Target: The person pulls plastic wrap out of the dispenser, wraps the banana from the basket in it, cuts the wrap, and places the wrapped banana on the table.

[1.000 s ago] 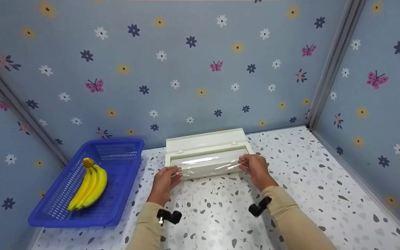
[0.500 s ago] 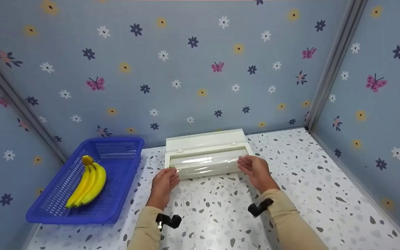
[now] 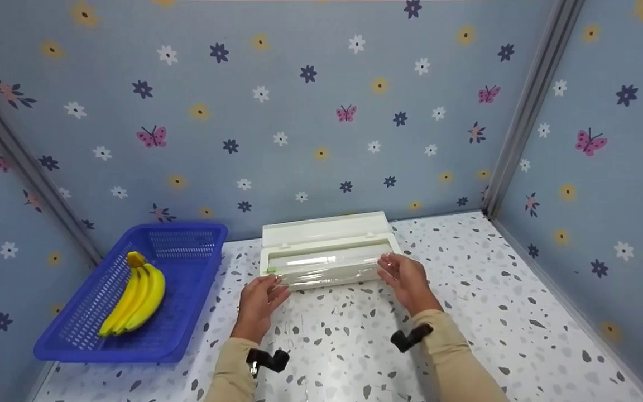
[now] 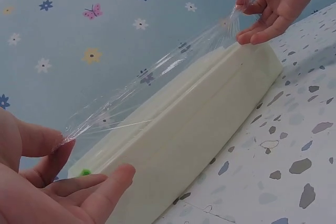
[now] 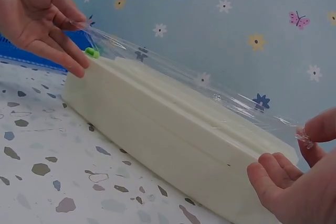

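Observation:
A white cling film dispenser box point(image 3: 330, 242) stands on the table by the back wall, its lid point(image 3: 324, 228) tipped back and a roll inside. Clear cling film point(image 4: 157, 72) stretches up out of the box between both hands. My left hand point(image 3: 256, 307) pinches one corner of the film between thumb and forefinger, the other fingers spread near the box's front. At the opposite corner, my right hand point(image 3: 408, 282) pinches the film the same way. A small green slider point(image 5: 92, 52) sits at the box's left end, close to the left hand.
A blue plastic basket point(image 3: 197, 290) stands at the left with a bunch of bananas point(image 3: 137, 298) in it. Flower-patterned walls point(image 3: 299, 111) enclose the speckled table point(image 3: 332, 346) at the back and both sides.
Both hands keep hold of the film and have come slightly nearer the front of the box. The head view has shifted a little.

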### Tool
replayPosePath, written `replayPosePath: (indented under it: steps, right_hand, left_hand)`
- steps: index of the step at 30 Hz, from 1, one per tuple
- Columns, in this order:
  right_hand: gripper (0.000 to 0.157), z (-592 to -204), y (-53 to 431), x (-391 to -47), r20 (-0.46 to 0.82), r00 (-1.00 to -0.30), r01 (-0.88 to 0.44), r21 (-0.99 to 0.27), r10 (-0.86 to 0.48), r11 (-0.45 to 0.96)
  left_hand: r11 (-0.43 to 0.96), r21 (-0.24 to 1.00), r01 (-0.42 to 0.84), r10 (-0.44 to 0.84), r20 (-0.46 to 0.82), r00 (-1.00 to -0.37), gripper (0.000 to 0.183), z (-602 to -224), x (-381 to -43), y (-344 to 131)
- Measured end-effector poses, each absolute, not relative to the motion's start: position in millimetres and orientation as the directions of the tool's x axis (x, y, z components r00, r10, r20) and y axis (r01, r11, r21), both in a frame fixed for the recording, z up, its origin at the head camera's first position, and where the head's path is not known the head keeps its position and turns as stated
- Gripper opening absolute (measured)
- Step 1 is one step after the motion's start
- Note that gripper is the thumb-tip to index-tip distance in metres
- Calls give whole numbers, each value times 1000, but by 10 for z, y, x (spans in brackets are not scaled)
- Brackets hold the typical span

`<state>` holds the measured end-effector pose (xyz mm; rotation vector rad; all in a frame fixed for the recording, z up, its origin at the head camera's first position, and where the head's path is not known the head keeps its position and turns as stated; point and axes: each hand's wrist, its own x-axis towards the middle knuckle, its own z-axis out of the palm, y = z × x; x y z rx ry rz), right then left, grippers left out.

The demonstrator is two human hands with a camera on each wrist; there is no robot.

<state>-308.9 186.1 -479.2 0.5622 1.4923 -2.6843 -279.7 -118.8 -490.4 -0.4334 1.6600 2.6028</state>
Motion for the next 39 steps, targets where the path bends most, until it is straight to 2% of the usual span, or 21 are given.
replayPosePath:
  steps: [6, 13, 19, 29, 35, 39]
  right_hand:
    - [44, -4798, 1777, -3086, -319, -919, 168, -848, 230, -502]
    - [47, -4771, 1784, -3080, -335, -905, 169, -849, 264, -500]
    - [34, -4718, 1825, -3092, -267, -927, 132, -889, 263, -438]
    - [26, -4597, 1873, -3143, -293, -942, 135, -775, 162, -618]
    - [43, -4572, 1880, -3134, -274, -954, 137, -766, 126, -628]
    - [45, -4534, 1881, -3127, -266, -958, 152, -784, 105, -602]
  left_hand:
    - [-450, 876, -175, -110, -249, -962, 29, -4852, -2777, -1222]
    - [-453, 876, -164, -85, -226, -970, 30, -4782, -2782, -1208]
    - [-416, 902, -114, -83, -162, -983, 26, -4694, -2819, -1231]
    - [-442, 894, -75, -99, -132, -986, 24, -4574, -2893, -1251]
    - [-468, 882, -61, -104, -124, -987, 31, -4567, -2887, -1254]
    - [-491, 870, -51, -118, -124, -985, 30, -4578, -2881, -1266]
